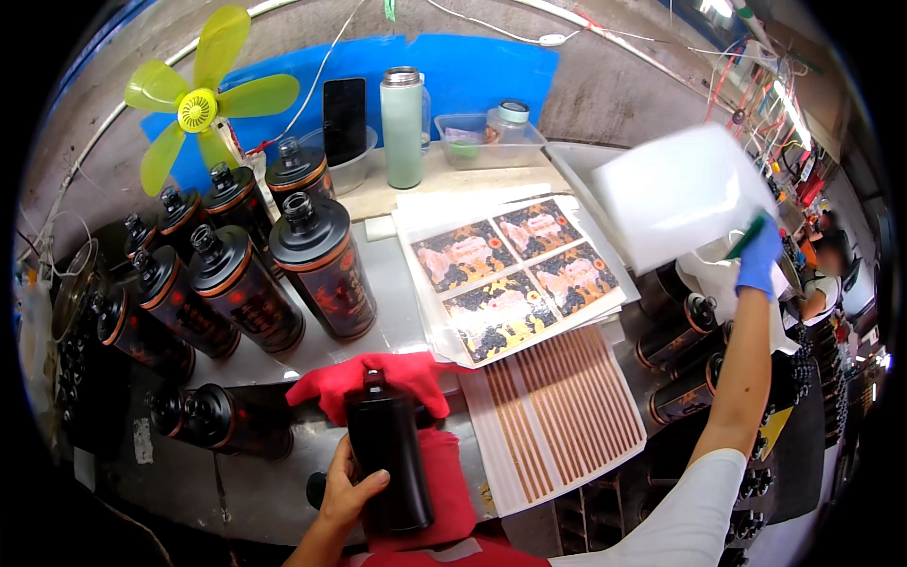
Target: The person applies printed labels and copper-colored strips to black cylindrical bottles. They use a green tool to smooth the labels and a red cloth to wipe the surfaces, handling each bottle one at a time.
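Observation:
My left hand [346, 489] grips a plain matte black bottle [385, 463] near its base, thumb across the front. The bottle leans over a red cloth [450, 482] at the table's front edge. My right hand [759, 257], in a blue glove, is raised at the far right, fingers closed round a flat green scraper [746, 235]. A white sheet [688, 194], partly blurred, hangs in the air against the scraper and glove; whether the fingers also pinch it is unclear. Between my hands lie a stack of printed label sheets [515, 274] and a sheet of brown strips [567, 416].
Several decorated black bottles [321, 265] stand at the left, and two lie or lean at the front left [236, 420]. More bottles [680, 331] are at the right. Behind stand a yellow-green fan [197, 111], a phone [344, 118], a pale green flask [402, 132] and a plastic tub [463, 151].

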Tool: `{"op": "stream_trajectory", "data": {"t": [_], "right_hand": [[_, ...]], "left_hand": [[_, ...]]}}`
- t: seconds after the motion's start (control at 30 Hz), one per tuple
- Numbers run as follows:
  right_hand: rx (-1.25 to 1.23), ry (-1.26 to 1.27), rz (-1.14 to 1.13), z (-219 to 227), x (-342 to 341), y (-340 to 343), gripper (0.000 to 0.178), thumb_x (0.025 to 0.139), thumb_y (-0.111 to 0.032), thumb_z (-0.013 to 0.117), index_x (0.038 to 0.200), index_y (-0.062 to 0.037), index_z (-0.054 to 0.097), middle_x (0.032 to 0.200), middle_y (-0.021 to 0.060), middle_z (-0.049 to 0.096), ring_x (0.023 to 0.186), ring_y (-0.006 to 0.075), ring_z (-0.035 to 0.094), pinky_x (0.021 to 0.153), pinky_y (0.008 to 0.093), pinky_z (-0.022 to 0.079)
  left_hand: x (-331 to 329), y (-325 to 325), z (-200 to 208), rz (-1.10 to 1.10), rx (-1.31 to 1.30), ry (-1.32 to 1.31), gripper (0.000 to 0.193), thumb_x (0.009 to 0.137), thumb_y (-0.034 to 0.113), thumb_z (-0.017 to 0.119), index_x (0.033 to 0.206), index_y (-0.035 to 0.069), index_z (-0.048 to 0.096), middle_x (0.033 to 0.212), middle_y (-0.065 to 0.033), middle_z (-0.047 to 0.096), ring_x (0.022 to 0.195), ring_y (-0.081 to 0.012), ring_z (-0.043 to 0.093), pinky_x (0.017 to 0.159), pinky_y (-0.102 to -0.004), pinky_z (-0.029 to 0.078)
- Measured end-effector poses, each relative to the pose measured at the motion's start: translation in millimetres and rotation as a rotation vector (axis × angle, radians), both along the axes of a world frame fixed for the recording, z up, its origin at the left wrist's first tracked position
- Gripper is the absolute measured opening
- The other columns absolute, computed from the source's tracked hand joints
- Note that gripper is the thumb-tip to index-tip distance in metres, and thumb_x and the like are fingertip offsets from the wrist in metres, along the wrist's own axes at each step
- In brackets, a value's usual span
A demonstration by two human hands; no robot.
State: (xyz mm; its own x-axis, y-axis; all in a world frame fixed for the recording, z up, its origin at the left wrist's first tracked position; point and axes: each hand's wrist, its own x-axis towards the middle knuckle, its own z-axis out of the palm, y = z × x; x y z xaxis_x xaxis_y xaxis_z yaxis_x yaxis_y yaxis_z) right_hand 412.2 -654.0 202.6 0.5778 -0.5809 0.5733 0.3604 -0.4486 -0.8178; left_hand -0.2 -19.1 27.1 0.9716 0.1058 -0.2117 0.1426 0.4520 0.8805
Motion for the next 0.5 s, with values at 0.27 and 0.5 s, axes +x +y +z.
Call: {"op": "stream_trajectory", "data": {"t": [0.27, 0.5], "right_hand": [[-0.154, 0.548, 0.495, -43.9, -95.9, 159.0, 0.036, 0.083, -0.028, 0.063, 0.109, -0.0033, 0.064, 0.096, 0.0041, 0.066, 0.063, 0.0051, 0.05, 0.057, 0.0181, 0.043], [-0.573, 0.827, 0.498, -134.9, -37.3, 226.8, 0.039, 0.07, -0.039, 0.075, 0.067, -0.0017, 0.063, 0.059, 0.004, 0.056, 0.055, 0.01, 0.049, 0.051, 0.0294, 0.038]], "left_hand": [[1.1, -6.1, 12.7, 0.052, 0.125, 0.008, 0.07, 0.073, 0.019, 0.073, 0.129, 0.0, 0.037, 0.116, -0.0103, 0.053, 0.107, -0.0185, 0.052, 0.095, -0.0326, 0.039], [4.7, -9.3, 32.7, 0.117, 0.088, 0.087, 0.074, 0.07, 0.006, 0.076, 0.131, -0.001, 0.035, 0.117, -0.0119, 0.054, 0.111, -0.0203, 0.052, 0.098, -0.0345, 0.039]]}}
